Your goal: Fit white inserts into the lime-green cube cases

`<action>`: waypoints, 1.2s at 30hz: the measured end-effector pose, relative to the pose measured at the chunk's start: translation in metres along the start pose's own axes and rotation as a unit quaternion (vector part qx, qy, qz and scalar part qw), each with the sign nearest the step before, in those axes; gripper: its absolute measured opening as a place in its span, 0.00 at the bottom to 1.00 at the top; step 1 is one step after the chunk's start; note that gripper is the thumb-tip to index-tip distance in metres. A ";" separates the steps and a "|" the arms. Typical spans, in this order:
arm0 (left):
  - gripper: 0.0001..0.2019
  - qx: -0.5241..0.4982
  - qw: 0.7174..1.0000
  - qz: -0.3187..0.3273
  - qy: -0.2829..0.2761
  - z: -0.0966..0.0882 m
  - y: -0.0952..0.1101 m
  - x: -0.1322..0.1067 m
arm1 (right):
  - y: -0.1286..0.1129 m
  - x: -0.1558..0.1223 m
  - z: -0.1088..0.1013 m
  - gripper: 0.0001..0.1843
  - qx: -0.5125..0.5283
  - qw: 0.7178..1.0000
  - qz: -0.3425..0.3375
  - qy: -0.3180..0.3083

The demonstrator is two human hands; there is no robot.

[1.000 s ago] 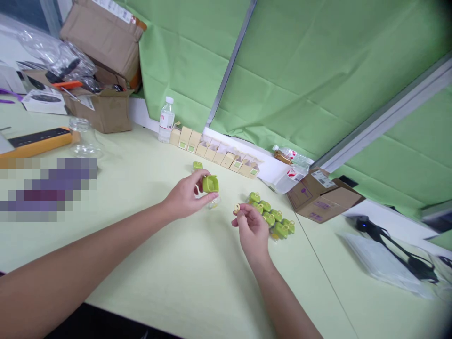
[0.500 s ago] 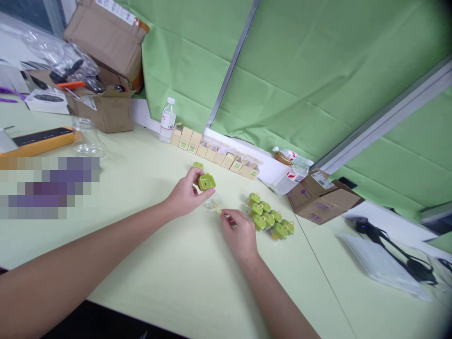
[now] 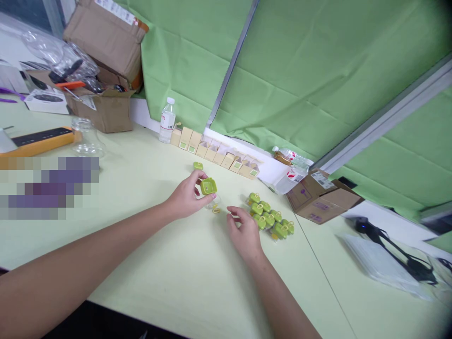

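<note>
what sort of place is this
Probably a shared work table in an office or workshop: small boxes lined along the back, a power strip at the left, and a group of green-topped containers near the right hand.

Resembles an indoor workroom; cannot tell workshop from office. Judged by broad pale tabletop, row of small cartons, cluster of green-lidded containers, cardboard box crammed with mixed items, green cloth hung behind.
</note>
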State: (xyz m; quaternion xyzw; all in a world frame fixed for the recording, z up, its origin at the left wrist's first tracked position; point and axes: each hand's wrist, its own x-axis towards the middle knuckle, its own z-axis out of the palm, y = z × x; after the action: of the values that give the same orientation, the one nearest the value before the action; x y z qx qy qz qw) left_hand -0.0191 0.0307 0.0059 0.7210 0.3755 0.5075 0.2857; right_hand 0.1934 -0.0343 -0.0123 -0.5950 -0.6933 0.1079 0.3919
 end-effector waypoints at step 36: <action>0.20 0.034 0.998 0.039 -0.043 0.002 0.003 -0.004 | 0.004 0.003 0.008 0.06 -0.041 0.996 -0.037 -0.071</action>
State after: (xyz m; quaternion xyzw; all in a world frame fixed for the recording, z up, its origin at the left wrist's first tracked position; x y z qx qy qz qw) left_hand -0.0175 0.0251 0.0057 0.7657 0.3514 0.4739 0.2562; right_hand 0.1909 -0.0283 -0.0184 -0.5756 -0.7447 0.1072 0.3203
